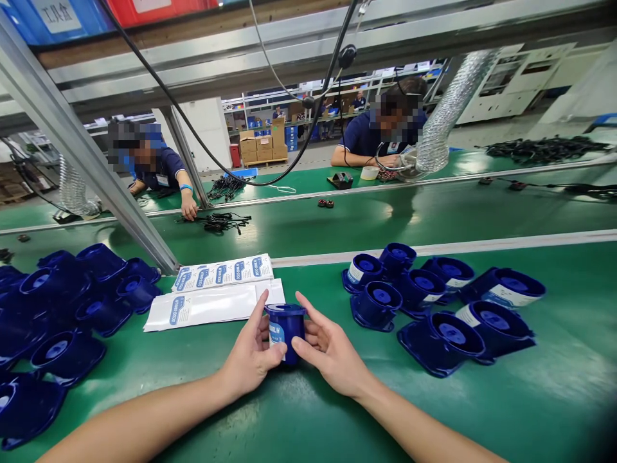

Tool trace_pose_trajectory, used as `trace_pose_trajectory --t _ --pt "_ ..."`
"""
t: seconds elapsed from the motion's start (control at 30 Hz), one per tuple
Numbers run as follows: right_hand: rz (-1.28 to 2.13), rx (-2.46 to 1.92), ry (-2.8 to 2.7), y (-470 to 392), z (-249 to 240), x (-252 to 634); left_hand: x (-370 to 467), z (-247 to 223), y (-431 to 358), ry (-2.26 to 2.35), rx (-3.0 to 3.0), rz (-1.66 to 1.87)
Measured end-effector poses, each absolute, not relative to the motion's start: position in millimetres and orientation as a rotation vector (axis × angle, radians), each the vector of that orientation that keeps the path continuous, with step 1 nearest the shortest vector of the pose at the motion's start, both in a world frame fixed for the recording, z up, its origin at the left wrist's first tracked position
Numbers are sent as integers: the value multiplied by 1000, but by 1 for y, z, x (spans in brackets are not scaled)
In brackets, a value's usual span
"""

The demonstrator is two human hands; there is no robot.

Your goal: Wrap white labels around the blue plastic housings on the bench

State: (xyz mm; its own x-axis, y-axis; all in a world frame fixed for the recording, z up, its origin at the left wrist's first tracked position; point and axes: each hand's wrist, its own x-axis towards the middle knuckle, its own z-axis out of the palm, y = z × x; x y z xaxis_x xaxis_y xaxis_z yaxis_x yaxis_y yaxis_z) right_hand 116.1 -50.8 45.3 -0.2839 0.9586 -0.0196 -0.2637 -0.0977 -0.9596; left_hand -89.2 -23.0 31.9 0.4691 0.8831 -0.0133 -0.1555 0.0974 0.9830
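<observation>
A dark blue plastic housing [295,325] with a white and blue label is held upright between both hands over the green bench. My left hand [251,350] grips its left side, the thumb lying on the label. On the right side, my right hand [330,350] has its thumb on the wall and its fingers behind. Just beyond the hands lie label sheets [205,307], one with a single label at its left end and another strip [226,273] with several labels.
Unlabelled blue housings [58,350] crowd the left, and labelled ones [441,341] stand at the right. A slanted metal post [125,186] rises behind the sheets. Two people work across the conveyor [299,225]; one person's hand [189,207] reaches to black cables [224,222]. A black cable hangs overhead.
</observation>
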Motion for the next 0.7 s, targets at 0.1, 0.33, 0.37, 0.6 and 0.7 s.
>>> trace_pose_trajectory --t 0.1,0.33,0.37,0.6,0.7 --pt "1579 -877 -1161 -49 47 118 -88 38 -25 763 1249 860" --pt "1460 -1084 -1342 -41 58 135 -86 37 -27 741 1250 855" --pt "1335 -1207 -1490 -42 59 138 -86 35 -26 757 1213 841" --pt "404 -1314 -1976 -52 62 145 -89 24 -20 571 1092 631" --pt "209 -1386 -2029 -49 65 143 -89 19 -20 609 1179 620"
